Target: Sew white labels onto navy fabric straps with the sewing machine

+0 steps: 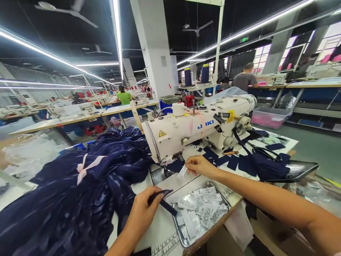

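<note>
My left hand (pixel 146 205) pinches a strip of navy fabric (pixel 168 206), whose loose ends stick out to the right past the thumb. Between the thumb and fingers of my right hand (pixel 198 165) is a white label (pixel 182 173) with dark lettering, held just in front of the sewing machine's needle area. A metal tray (pixel 183 239) full of similar printed labels lies below both hands at the table's front edge. The white sewing machine (pixel 170 133) stands directly behind my hands. Navy garments (pixel 80 192) are heaped to the left of my left hand.
Dark fabric pieces (pixel 239 164) are scattered right of the machine, near scissors (pixel 266 151) and another metal tray (pixel 301 167). A pink ribbon bow (pixel 83 168) lies on the navy heap. Thread cones (pixel 205 73) stand behind. Two people work at tables farther back.
</note>
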Demonstrator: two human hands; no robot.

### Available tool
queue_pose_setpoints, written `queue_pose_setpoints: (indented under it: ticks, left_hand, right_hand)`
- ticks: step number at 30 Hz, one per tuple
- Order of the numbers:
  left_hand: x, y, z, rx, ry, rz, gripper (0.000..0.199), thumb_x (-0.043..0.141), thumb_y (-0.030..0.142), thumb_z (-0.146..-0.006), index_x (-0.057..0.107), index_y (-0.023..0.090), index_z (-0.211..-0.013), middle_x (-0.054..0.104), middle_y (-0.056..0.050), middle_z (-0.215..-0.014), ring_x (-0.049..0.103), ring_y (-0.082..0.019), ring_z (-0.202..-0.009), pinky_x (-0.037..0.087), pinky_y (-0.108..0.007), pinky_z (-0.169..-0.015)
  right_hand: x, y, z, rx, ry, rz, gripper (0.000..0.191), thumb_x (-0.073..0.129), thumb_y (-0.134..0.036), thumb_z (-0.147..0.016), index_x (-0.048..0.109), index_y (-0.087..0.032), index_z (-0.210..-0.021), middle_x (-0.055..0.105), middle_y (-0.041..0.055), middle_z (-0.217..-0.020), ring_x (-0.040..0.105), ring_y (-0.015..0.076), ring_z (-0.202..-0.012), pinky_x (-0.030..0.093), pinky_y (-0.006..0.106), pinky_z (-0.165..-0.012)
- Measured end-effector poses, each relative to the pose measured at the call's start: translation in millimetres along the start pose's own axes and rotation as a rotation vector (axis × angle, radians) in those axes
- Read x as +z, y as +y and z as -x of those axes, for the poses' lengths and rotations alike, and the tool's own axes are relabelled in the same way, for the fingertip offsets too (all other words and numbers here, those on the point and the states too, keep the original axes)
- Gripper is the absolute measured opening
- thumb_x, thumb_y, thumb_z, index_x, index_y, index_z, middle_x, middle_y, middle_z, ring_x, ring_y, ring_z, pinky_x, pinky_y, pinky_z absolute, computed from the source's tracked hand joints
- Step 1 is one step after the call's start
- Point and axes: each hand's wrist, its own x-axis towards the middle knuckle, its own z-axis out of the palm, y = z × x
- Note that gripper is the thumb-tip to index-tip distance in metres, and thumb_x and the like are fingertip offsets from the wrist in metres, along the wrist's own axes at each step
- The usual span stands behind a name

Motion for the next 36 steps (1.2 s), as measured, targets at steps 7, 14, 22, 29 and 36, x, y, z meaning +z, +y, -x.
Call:
queue_pose_setpoints:
  ticks: [7,14,22,29,36]
  left_hand:
    - [13.7,-15.1,-26.1,-0.448,0.064,0.530,0.028,0.062,0.042,-0.059,0.058,0.015,-0.063,0.052,0.004,-0.053,0.046,-0.010,-0.047,0.037,-0.022,-0.046]
    - [2.5,-2.9,-16.3,-0.433,0.048,0.633,0.027,0.068,0.040,-0.056,0.062,0.014,-0.060,0.052,0.004,-0.052,0.043,-0.008,-0.049,0.034,-0.020,-0.049]
    - [-7.3,3.3,-6.9,-0.455,0.028,0.760,0.033,0.064,0.047,-0.059,0.065,0.014,-0.064,0.056,0.001,-0.055,0.044,-0.010,-0.055,0.035,-0.021,-0.054]
    - [-4.0,-1.3,-5.3,-0.506,0.098,0.683,0.027,0.070,0.038,-0.053,0.065,0.014,-0.063,0.059,0.001,-0.059,0.049,-0.011,-0.056,0.037,-0.022,-0.055]
    - [-3.3,-2.9,-2.9,-0.524,0.101,0.696,0.026,0.070,0.038,-0.050,0.062,0.014,-0.058,0.056,0.002,-0.055,0.045,-0.010,-0.051,0.034,-0.021,-0.051]
  right_hand:
    - [9.2,-6.2,17.7,-0.010,0.030,-0.057,0.017,0.064,-0.031,-0.060,0.060,-0.014,-0.059,0.053,-0.0033,-0.055,0.046,0.0071,-0.052,0.037,0.021,-0.053]
    - [65.9,-22.9,19.3,-0.063,-0.076,-0.191,0.014,0.066,-0.028,-0.059,0.063,-0.015,-0.062,0.057,0.0039,-0.098,0.054,0.0145,-0.083,0.041,0.026,-0.074]
    - [95.0,-14.3,0.6,-0.154,0.024,-0.037,0.011,0.053,-0.021,-0.067,0.054,-0.014,-0.059,0.051,-0.0030,-0.056,0.045,0.0086,-0.054,0.036,0.021,-0.055]
    - [102.3,-11.1,0.5,-0.195,0.076,0.062,0.011,0.051,-0.018,-0.067,0.052,-0.015,-0.056,0.049,-0.0039,-0.053,0.043,0.0082,-0.053,0.036,0.021,-0.054]
    - [97.5,-20.3,5.0,-0.068,-0.005,-0.115,0.007,0.059,-0.021,-0.063,0.055,-0.015,-0.063,0.053,-0.0034,-0.060,0.049,0.0093,-0.059,0.040,0.022,-0.060]
